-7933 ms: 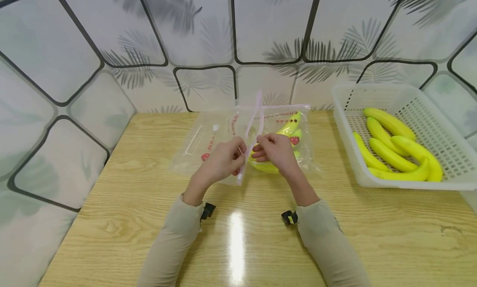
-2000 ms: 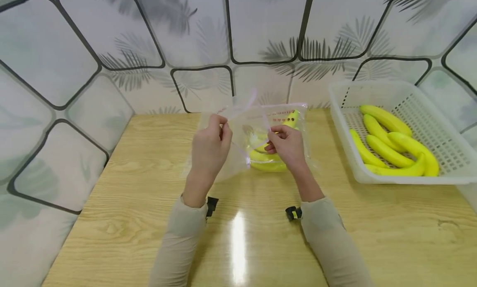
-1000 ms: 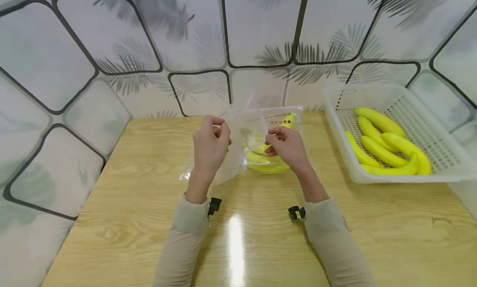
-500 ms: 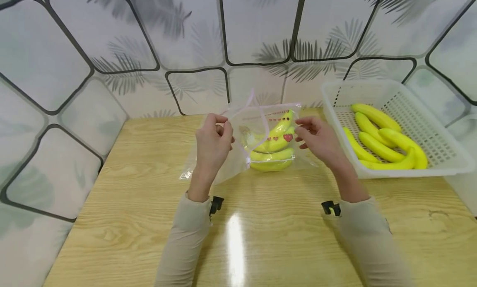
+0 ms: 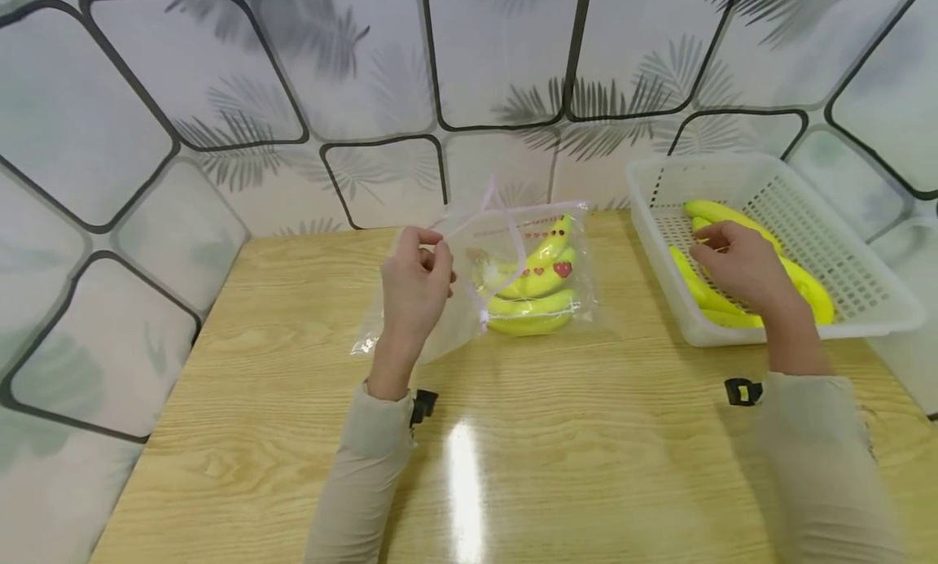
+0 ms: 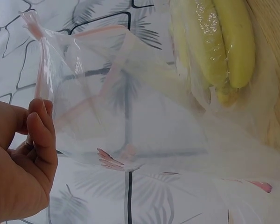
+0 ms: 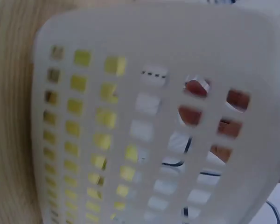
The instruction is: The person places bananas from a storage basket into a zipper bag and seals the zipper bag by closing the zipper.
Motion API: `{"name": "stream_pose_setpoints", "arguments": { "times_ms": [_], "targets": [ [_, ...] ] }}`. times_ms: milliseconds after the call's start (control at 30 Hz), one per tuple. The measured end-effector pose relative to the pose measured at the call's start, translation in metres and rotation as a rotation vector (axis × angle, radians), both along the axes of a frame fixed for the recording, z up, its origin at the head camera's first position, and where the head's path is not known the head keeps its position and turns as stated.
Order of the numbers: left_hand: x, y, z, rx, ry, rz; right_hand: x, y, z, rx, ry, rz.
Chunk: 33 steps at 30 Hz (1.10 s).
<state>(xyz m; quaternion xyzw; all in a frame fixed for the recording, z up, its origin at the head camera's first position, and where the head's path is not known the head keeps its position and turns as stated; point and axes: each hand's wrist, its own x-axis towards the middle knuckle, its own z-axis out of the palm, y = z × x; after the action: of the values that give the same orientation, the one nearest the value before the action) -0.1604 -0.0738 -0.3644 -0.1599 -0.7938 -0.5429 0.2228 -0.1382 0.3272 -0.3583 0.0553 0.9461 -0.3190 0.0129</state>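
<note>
My left hand (image 5: 415,279) pinches the edge of a clear zip bag (image 5: 454,324) whose pink-lined mouth gapes to the right. In the left wrist view, thumb and fingers grip the film of this bag (image 6: 126,116). Just right of it lies what appears to be a second clear bag (image 5: 584,214), printed with hearts and a strawberry, with several bananas (image 5: 528,326) inside. Over the white basket (image 5: 872,330) hovers my right hand (image 5: 747,267), fingers loosely bent near the yellow bananas (image 5: 812,295). Nothing shows in its grasp. The basket wall (image 7: 200,37) mostly hides that hand in the right wrist view.
A wooden table (image 5: 586,466) carries everything. Patterned wall covering (image 5: 506,59) closes off the back and sides. The raised basket rim stands between my right forearm and the bagged bananas.
My right hand has let go of the bag's mouth and moved right, over the basket. My left hand stays on the bag, which it lifted and spread earlier.
</note>
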Motion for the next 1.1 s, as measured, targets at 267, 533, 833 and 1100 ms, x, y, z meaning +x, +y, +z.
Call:
{"name": "stream_pose_setpoints", "arguments": {
  "times_ms": [267, 533, 833, 1100],
  "targets": [
    [0.000, 0.002, -0.001, 0.006, 0.025, -0.010, -0.007, 0.035, -0.021, 0.194, -0.256, 0.157],
    [0.002, 0.003, -0.001, 0.004, 0.031, 0.003, -0.010, 0.033, -0.030, 0.273, -0.310, 0.213],
    [0.001, 0.000, -0.002, -0.003, 0.044, 0.002, -0.011, 0.031, -0.031, 0.305, -0.334, 0.235],
    [0.001, 0.000, -0.002, -0.004, 0.069, 0.001, -0.014, 0.033, -0.034, 0.348, -0.294, 0.266]
  ]
}}
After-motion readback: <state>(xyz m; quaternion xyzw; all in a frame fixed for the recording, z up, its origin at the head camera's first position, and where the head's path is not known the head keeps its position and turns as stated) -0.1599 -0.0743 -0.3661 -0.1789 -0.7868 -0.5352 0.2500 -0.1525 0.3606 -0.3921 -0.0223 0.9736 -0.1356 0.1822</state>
